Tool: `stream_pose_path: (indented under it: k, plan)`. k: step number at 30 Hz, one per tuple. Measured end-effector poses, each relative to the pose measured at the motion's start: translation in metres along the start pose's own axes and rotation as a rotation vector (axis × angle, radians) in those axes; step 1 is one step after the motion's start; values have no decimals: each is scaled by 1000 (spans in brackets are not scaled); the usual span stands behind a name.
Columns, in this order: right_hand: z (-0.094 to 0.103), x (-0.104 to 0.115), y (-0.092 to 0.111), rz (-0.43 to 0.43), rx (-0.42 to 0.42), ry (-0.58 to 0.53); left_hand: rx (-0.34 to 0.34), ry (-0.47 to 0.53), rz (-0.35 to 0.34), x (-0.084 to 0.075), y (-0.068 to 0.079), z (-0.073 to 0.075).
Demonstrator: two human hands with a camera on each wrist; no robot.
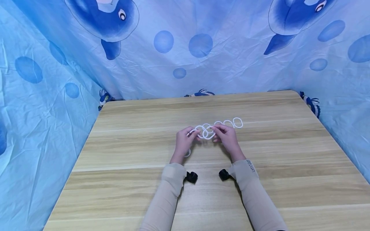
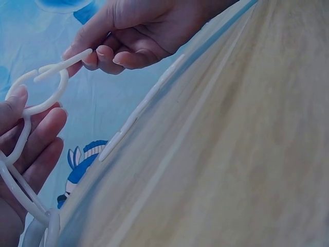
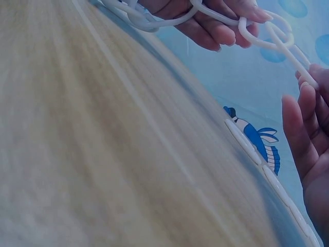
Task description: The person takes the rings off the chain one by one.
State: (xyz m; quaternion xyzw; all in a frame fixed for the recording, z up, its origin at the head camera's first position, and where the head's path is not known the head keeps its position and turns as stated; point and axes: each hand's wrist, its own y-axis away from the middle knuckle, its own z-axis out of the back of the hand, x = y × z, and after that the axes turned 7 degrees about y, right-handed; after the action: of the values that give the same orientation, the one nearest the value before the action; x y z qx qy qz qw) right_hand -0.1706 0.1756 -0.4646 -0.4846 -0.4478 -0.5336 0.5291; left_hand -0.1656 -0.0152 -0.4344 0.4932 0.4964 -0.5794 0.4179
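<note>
Rings of white, two of them (image 2: 60, 91), meet in the gap between the hands, raised over the wood and overlapping; from here I can't be sure whether they are fully hooked through each other. The left hand (image 1: 183, 140) pinches one of the pair between thumb and fingers. Below that grip a short chain (image 2: 23, 196) of joined links hangs along the palm and down past it. The right hand (image 1: 228, 138) grips the far side of the other ring, thumb against forefinger, its remaining fingers bent loosely underneath.

Part of a ring (image 1: 189, 153) peeks out beside the left wrist; whether it belongs to the hanging chain I can't tell. Just behind the right hand, a row of white links (image 1: 233, 123) lies flat on the table (image 1: 130, 144) and runs off to that hand's right.

Both arms reach in from the near edge in beige sleeves (image 1: 164, 205), and a small black camera (image 1: 192, 177) sits at the inner side of each cuff. Beyond the tabletop, which has pale and darker wood-grain bands, hangs a light blue sheet (image 1: 138, 73) printed with darker blue spots and big blue sea animals (image 1: 130, 29).
</note>
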Motion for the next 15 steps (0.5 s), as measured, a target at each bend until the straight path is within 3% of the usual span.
stream_pose_path:
  k: [4,11,15]
  plan:
    - [-1,0,0,-6,8,-13,11,10,1,2,0,-1]
    - [-1,-1,0,-2,22,15,24,0,-76,28,-8,1]
    - [-1,-1,0,5,22,25,16,-24,-92,28,-7,1]
